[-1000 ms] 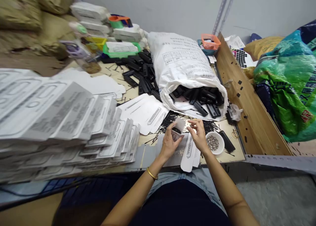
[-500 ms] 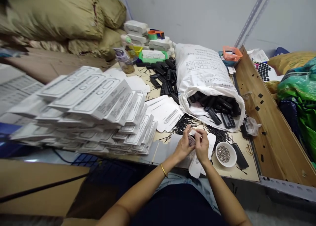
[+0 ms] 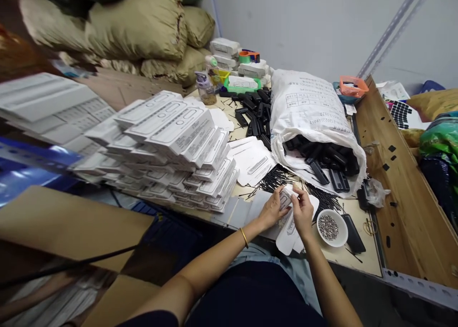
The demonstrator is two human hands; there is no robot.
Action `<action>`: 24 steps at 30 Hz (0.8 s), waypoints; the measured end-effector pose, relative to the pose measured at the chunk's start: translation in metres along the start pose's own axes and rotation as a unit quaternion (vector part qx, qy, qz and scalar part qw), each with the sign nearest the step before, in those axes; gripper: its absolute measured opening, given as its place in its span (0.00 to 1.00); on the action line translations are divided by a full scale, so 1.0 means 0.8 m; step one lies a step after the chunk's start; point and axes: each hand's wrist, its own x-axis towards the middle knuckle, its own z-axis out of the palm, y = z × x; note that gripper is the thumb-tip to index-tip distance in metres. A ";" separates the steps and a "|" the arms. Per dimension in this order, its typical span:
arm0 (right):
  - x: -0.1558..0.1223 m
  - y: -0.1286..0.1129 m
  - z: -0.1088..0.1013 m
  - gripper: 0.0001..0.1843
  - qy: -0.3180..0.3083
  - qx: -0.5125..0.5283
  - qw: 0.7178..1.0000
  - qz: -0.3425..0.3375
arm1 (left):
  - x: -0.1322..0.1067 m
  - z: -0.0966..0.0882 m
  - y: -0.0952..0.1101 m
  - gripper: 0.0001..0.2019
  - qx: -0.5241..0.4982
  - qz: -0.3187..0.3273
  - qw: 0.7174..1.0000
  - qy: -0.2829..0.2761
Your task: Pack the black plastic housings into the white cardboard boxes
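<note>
Between my two hands is a small white printed box (image 3: 285, 198), held above the front of the table. My left hand (image 3: 272, 209) wraps its left side. The fingers of my right hand (image 3: 302, 209) pinch its upper right end, partly covering it. Flat white printed cartons (image 3: 286, 239) lie just under my hands. To the right stands a white bowl (image 3: 344, 229) of small metal screws, with a black plastic case (image 3: 353, 234) beside it. Thin black rods (image 3: 274, 178) are spread behind my hands, near more flat white cartons (image 3: 252, 164).
A tall stack of white boxes (image 3: 179, 127) fills the left of the table. Behind, a white sack (image 3: 307, 96) spills black plastic cases (image 3: 317, 169). A wooden board (image 3: 404, 184) borders the right side. At lower left, another person's arm (image 3: 39, 293) reaches by an open cardboard box (image 3: 71, 227).
The view has swung left, so the table things sit further right. The box in my hands now shows its printed white face. Another person's arm has come into view at lower left.
</note>
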 end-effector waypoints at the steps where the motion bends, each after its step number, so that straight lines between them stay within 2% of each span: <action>1: -0.003 -0.004 0.001 0.14 -0.008 -0.028 0.999 -0.024 | -0.002 0.000 0.000 0.35 0.005 0.005 1.000 -0.001; 5: -0.017 -0.016 0.008 0.15 -0.016 -0.101 0.987 -0.124 | -0.007 -0.003 0.001 0.29 0.025 0.017 0.999 0.020; 10: -0.021 -0.023 0.012 0.13 -0.010 -0.086 0.993 -0.086 | -0.006 0.000 -0.003 0.32 0.051 0.032 0.998 0.024; 13: -0.027 -0.021 0.013 0.15 -0.031 -0.089 0.988 -0.120 | -0.010 0.003 -0.005 0.31 0.067 0.034 0.996 0.047; 16: -0.028 -0.012 0.006 0.15 -0.031 -0.036 0.994 -0.095 | -0.009 -0.011 0.014 0.33 0.111 0.046 0.993 0.018; 18: -0.021 -0.005 -0.004 0.16 -0.005 0.028 0.999 -0.033 | 0.003 -0.040 0.050 0.35 0.184 0.052 0.982 -0.007; 19: -0.015 -0.003 -0.008 0.17 0.017 0.055 0.998 -0.006 | 0.012 -0.062 0.075 0.36 0.230 0.050 0.972 0.002; 22: 0.005 0.000 -0.016 0.18 0.065 0.104 0.992 0.027 | 0.048 -0.158 0.164 0.37 0.337 0.035 0.932 0.133; 24: 0.013 -0.002 -0.015 0.17 0.049 0.114 0.992 0.021 | 0.071 -0.233 0.214 0.37 0.397 -0.001 0.888 0.230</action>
